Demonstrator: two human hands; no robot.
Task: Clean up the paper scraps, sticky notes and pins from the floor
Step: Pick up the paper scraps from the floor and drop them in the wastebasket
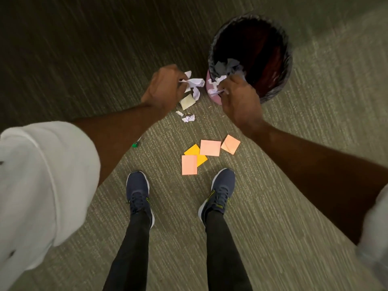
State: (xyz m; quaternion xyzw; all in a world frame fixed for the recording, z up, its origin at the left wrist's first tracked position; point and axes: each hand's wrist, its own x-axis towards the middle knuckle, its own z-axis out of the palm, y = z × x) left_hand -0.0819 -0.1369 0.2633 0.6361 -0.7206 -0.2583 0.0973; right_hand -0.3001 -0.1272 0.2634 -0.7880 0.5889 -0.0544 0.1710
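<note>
My left hand point(164, 87) grips a bunch of crumpled white paper scraps point(194, 85) and a pale yellow note, held just left of the waste bin point(281, 89). My right hand point(239, 95) grips more white scraps point(216, 84) at the bin's near rim. Crumpled paper lies inside the bin point(227, 65). A few small white scraps point(188, 118) lie on the carpet below my left hand. Several pink and orange sticky notes point(210, 148) lie in front of my feet. A green pin point(135, 145) lies on the carpet by my left forearm.
The bin is pink with a black liner and stands on striped carpet. My two dark shoes point(138, 194) point(220, 192) stand just behind the sticky notes. The carpet turns darker toward the upper left.
</note>
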